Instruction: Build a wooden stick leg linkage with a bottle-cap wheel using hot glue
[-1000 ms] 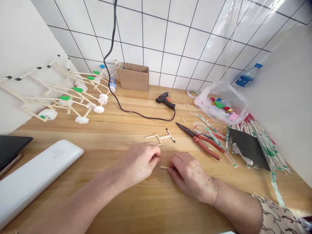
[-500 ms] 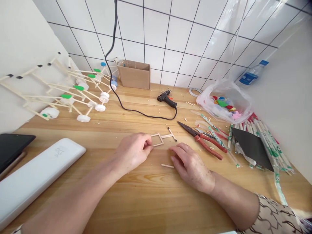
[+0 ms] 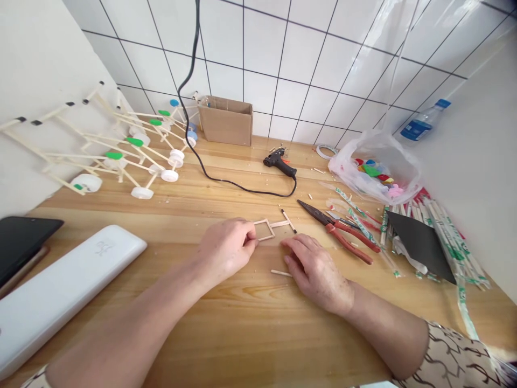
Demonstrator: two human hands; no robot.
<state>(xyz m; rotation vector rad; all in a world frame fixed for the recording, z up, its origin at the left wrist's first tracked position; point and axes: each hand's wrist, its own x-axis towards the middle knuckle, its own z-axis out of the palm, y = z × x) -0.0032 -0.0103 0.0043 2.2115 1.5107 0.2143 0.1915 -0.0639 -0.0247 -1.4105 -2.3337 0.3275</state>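
My left hand [image 3: 228, 242] is closed in a pinch on the near left end of a small frame of thin wooden sticks [image 3: 273, 234]. A rectangle forms one part of that frame, and a short stem joins it to a black-tipped crosspiece on the right. The frame's left end is hidden behind my fingers. My right hand [image 3: 319, 272] rests on the table just right of the frame, fingers loosely bent and apart, with nothing seen in it. A short loose stick [image 3: 281, 273] lies beside its thumb, one end close to the hand.
Red-handled pliers [image 3: 339, 231] lie right of the frame. Behind are a black glue gun [image 3: 280, 163] with its cord and a cardboard box [image 3: 226, 121]. Wheeled stick models [image 3: 133, 142] stand left, near a white power bank [image 3: 76, 293]. A plastic bag [image 3: 377, 172] and wrapped sticks [image 3: 456, 242] occupy the right.
The whole view has shifted slightly, so things appear a little farther right. Both hands keep nearly the same place and hold; the frame shows no clear movement on the table.
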